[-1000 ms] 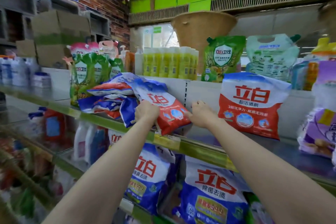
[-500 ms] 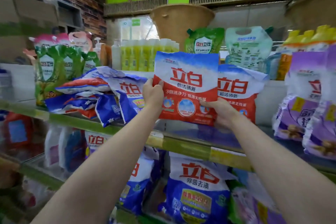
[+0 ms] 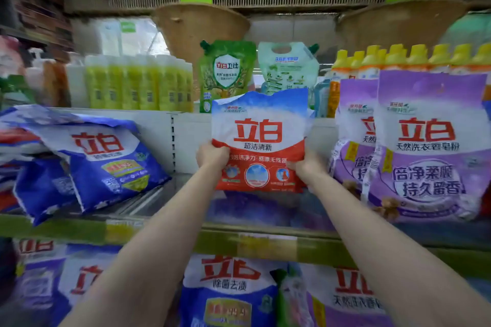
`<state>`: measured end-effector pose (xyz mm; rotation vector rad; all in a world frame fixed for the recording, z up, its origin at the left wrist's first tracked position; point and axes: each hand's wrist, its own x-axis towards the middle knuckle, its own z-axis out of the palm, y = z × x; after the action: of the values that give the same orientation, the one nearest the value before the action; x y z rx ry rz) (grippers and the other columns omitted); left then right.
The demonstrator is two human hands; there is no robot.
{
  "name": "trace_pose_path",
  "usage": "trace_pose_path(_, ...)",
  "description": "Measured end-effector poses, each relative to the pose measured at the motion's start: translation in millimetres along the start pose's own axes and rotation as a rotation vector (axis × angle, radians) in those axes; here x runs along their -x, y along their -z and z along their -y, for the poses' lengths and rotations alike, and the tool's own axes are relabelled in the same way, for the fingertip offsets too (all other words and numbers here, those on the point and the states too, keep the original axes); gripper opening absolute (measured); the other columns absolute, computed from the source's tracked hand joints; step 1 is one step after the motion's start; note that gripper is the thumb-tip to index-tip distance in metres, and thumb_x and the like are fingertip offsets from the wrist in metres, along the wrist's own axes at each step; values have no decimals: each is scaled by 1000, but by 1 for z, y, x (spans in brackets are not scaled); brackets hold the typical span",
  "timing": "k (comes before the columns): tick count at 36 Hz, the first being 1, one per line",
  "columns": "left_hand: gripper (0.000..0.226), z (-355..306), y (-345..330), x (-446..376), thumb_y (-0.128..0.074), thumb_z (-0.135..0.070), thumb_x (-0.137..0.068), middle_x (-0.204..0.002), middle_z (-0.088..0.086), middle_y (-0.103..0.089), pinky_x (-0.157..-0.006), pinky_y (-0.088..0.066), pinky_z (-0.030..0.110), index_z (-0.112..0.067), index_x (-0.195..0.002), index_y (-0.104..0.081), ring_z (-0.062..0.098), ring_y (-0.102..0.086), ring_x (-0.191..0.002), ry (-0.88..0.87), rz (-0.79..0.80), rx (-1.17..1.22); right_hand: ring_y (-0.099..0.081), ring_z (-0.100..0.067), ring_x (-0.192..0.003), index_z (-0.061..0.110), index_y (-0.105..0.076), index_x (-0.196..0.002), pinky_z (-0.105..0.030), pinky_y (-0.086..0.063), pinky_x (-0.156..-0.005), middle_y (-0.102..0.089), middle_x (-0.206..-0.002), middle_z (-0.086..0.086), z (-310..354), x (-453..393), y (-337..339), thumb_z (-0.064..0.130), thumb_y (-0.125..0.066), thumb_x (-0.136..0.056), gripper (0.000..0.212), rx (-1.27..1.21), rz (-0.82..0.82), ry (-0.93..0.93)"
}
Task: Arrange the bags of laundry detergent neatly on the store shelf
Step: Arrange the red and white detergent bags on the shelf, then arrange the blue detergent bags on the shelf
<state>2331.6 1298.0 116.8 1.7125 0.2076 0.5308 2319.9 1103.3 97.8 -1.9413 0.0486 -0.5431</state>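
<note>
Red bag, head view: red-and-white bag of laundry detergent (image 3: 259,141) stands upright at the middle of the shelf, its front print facing the camera; its bottom edge is at or just above the shelf floor, I cannot tell which.
Surface: shelf (image 3: 159,202) has a shiny metal floor, a white back panel and a green front strip with price labels.
Room: store aisle, with a green upper band, a slatted panel and two woven baskets (image 3: 199,26) behind the goods; the picture is a little blurred at the sides.
Left edge of the gap: blue bags (image 3: 106,162) lie tilted and piled on each other, well apart from the red bag.
Right edge of the gap: two purple bags (image 3: 427,146) stand upright, just beside the right hand.
Open room: bare shelf floor shows between the blue bags and the red bag; on the right side almost no space is left.
Behind: green pouch (image 3: 227,74), pale pouch (image 3: 288,69) and rows of yellow bottles (image 3: 138,82) stand above the back panel.
Below: more bags on the lower shelf (image 3: 228,289).
Left hand (image 3: 212,154): fingers curled on the left edge of the red bag, at its lower half.
Right hand (image 3: 305,164): grips the right edge at the same height, thumb on the front face.
</note>
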Motion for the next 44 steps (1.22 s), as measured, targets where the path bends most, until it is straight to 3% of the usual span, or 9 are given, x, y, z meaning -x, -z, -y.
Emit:
trace_pose_path(3, 36, 1, -5, 0, -63, -8, -77, -113, 15, -66, -95, -50, 39, -7, -113, -63, 31, -62, -107, -8, 38, -58, -58, -34, -114, 7, -57, -121, -45, -46, -98, -61, -123, -15, 9, 8, 5, 11, -68, -82, 41, 137, -30, 3)
trace_pose_path(6, 31, 7, -5, -11, -65, -7, -74, -112, 17, -66, -92, -53, 43, -7, -104, -60, 32, -63, -104, 7, 83, -63, -48, -32, -124, -2, -44, -130, -38, -40, -99, -47, -135, -17, 17, 14, 9, 18, -68, -86, 54, 349, -91, -28)
trace_pose_path(11, 56, 19, -2, -26, -54, -27, -62, -114, 17, -65, -93, -52, 43, -4, -111, -62, 32, -59, -108, -38, 139, -286, -51, -29, -115, 3, -37, -123, -34, -44, -81, -45, -127, -15, 21, 26, 2, 16, -60, -91, 42, 511, -257, 141)
trace_pose_path(15, 37, 6, 20, 13, -52, -16, -88, -123, 18, -57, -93, -46, 37, 0, -120, -55, 33, -54, -114, -183, 216, -649, -49, -27, -116, 5, -38, -127, -36, -44, -91, -46, -129, -14, 28, 37, -11, 22, -56, -92, 43, 802, -129, 332)
trace_pose_path(19, 39, 4, 43, 19, -54, -17, -86, -129, 18, -51, -98, -43, 41, -5, -123, -50, 35, -48, -121, -342, 139, -978, -42, -27, -125, 7, -37, -133, -40, -39, -100, -44, -136, -12, 42, 39, -30, 16, -54, -91, 46, 926, 114, 442)
trace_pose_path(24, 37, -6, 91, 27, -56, -22, -81, -120, 19, -55, -91, -44, 41, -8, -115, -55, 37, -50, -115, -387, 20, -1159, -44, -29, -126, 11, -42, -129, -43, -38, -100, -48, -135, -10, 71, 51, -60, 31, -57, -89, 47, 953, 298, 525)
trace_pose_path(28, 40, -11, 139, 33, -59, -28, -81, -121, 18, -56, -88, -45, 40, -7, -115, -54, 36, -53, -115, -348, -100, -1193, -43, -29, -126, 13, -43, -127, -42, -37, -99, -47, -134, -9, 97, 65, -87, 29, -58, -89, 44, 932, 384, 650)
trace_pose_path(34, 45, -15, 205, 55, -57, -26, -83, -127, 19, -53, -97, -41, 44, -5, -122, -49, 37, -49, -120, -204, -247, -1266, -49, -29, -123, 11, -45, -126, -41, -42, -98, -50, -133, -11, 136, 93, -130, 24, -58, -87, 42, 810, 451, 784)
trace_pose_path(44, 41, -26, 280, 78, -57, -28, -81, -121, 16, -54, -90, -47, 42, -9, -117, -54, 34, -53, -112, -71, -407, -1314, -42, -29, -128, 10, -39, -131, -46, -38, -104, -45, -136, -11, 178, 123, -177, 26, -58, -88, 50, 720, 481, 912)
